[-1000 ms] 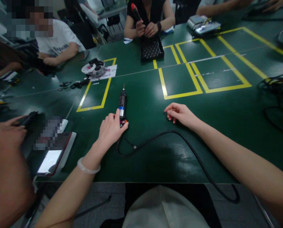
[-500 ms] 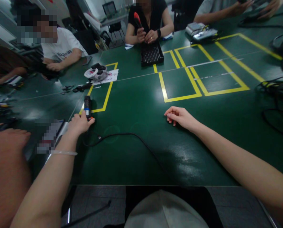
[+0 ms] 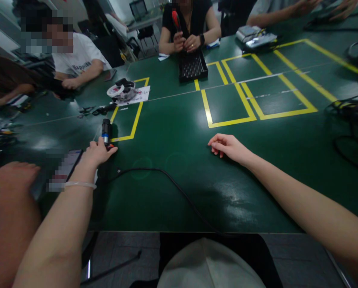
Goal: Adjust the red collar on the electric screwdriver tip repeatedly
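Note:
On the left of the green table, my left hand [image 3: 98, 153] is closed over the rear part of a corded tool with a black cylindrical body [image 3: 106, 127], a blue and silver band and some orange-red beside my thumb. My palm hides much of it. From near that hand a black cable [image 3: 167, 176] curves over the tabletop to the front edge. My right hand [image 3: 225, 145] rests by itself on the table, right of the middle. Its fingers are loosely curled and slightly apart, with nothing visible in them.
Yellow tape [image 3: 233, 123] marks rectangles on the table [image 3: 173, 116]. A phone-like device [image 3: 67, 168] lies beside my left forearm, near another person's arm [image 3: 15, 200]. A black tray [image 3: 193, 72] stands before a person opposite. Coiled cables [image 3: 353, 120] lie at right.
My left hand has shifted slightly left with the corded tool, and the near part of the cable has moved left too. My right hand has stayed in place.

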`<action>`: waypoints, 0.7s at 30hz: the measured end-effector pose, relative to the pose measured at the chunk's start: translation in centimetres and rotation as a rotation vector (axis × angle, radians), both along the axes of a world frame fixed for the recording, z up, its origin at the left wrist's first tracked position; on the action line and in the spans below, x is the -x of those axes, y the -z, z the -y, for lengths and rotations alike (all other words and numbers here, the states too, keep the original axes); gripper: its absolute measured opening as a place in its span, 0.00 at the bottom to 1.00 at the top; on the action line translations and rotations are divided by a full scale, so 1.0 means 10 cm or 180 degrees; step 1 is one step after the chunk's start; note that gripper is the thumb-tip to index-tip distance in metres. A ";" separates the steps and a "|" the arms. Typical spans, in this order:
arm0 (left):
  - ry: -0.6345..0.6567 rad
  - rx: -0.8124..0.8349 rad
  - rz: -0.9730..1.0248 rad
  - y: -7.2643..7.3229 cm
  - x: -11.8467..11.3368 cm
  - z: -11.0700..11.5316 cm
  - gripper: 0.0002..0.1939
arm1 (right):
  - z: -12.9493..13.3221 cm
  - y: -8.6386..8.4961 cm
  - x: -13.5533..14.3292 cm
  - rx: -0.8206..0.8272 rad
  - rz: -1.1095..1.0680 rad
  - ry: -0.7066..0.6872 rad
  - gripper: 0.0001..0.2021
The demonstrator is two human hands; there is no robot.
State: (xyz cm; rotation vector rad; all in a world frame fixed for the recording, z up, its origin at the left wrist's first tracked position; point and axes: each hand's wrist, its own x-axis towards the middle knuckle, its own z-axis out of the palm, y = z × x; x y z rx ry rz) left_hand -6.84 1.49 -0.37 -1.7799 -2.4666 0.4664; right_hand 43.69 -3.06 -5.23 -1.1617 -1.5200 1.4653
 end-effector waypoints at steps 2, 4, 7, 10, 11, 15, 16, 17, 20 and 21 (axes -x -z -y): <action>-0.0055 0.0002 0.0108 -0.02 -0.02 -0.01 0.44 | 0.00 0.00 0.00 0.0001 0.0019 -0.0014 0.04; -0.0076 -0.0033 0.0209 -0.03 -0.06 -0.01 0.41 | 0.00 0.00 0.00 -0.0002 0.0041 -0.0017 0.04; -0.0069 -0.0142 0.0233 -0.01 -0.14 0.02 0.36 | 0.01 0.00 0.01 -0.0005 0.0077 -0.0002 0.03; -0.0025 -0.0226 0.0255 0.05 -0.30 0.10 0.35 | 0.01 0.00 0.02 -0.0004 0.0080 0.0001 0.03; 0.0008 -0.0256 0.0262 0.07 -0.38 0.14 0.34 | 0.01 0.00 0.02 -0.0003 0.0081 0.0001 0.04; 0.0176 -0.0475 0.0256 0.11 -0.88 0.35 0.31 | 0.01 0.01 0.03 -0.0013 0.0085 0.0008 0.04; 0.0162 -0.0523 0.0233 0.11 -1.03 0.41 0.30 | 0.00 0.01 0.03 -0.0018 0.0089 0.0014 0.04; 0.0223 -0.0520 0.0248 0.10 -1.18 0.46 0.30 | 0.00 0.01 0.03 -0.0025 0.0094 0.0026 0.05; 0.0536 -0.0493 0.0364 0.08 -1.62 0.61 0.29 | 0.00 0.01 0.03 -0.0148 0.0156 0.0092 0.06; 0.0659 -0.0476 0.0407 0.07 -1.75 0.66 0.29 | 0.00 0.00 0.04 -0.0275 0.0213 0.0140 0.06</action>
